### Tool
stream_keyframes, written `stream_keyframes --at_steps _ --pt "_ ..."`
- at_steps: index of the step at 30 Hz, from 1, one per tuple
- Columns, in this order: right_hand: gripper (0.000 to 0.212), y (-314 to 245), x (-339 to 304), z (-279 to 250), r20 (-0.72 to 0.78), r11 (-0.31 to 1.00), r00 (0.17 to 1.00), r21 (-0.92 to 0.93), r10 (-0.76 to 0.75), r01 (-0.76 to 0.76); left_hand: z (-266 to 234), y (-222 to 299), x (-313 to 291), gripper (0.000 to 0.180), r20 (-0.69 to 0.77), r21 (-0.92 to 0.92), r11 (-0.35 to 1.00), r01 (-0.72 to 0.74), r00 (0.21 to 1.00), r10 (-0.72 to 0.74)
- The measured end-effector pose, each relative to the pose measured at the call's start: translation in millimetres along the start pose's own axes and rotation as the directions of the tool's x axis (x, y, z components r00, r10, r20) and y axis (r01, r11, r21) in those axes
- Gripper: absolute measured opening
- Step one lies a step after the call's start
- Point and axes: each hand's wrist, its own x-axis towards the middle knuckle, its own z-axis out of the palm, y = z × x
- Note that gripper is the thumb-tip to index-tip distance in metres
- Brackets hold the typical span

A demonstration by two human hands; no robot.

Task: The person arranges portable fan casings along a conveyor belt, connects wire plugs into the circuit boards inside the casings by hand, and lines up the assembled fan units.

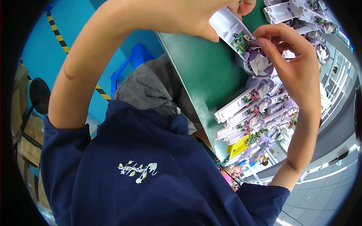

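My left hand (200,17) is closed round a pale lilac-white handheld fan housing (226,23), its thumb along the near side and fingertips over the far edge. A small green circuit board (240,43) sits in the open shell. Beyond it, at the round end, is a fan with white blades (259,64). Thin red wires (255,49) run between board and fan. The thumb and forefinger of my right hand (288,52) pinch together at the board's edge, beside these wires. Whatever lies between those fingertips is too small to make out.
Several similar open fan housings (235,108) lie in a row on the green tabletop (200,67), and more (281,13) are piled at the far right. A yellow tray (238,146) with circuit boards is beside the row. A blue stool (132,62) stands left of the table.
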Motion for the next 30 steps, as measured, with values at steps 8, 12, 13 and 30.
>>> stream_keyframes --at_steps 8,12,13,30 --pt "0.012 -19.1 5.2 6.4 -0.026 0.978 0.995 -0.187 -0.095 0.089 3.1 -6.4 -0.3 0.040 -0.027 -0.012 0.999 -0.040 0.999 0.039" --pt "0.012 -21.5 7.4 7.5 -0.014 0.968 0.991 -0.218 -0.132 0.125 1.1 -3.3 -0.8 0.038 -0.002 -0.015 1.000 -0.021 1.000 0.021" --pt "0.012 -22.7 7.4 6.8 -0.013 0.968 0.991 -0.219 -0.132 0.126 2.0 -3.7 -0.7 0.038 -0.004 -0.016 1.000 -0.021 1.000 0.021" --pt "0.013 -38.5 13.5 9.7 0.020 0.894 0.988 -0.421 -0.156 0.150 3.2 -8.2 -2.4 0.040 -0.049 -0.039 0.996 -0.079 0.996 0.077"
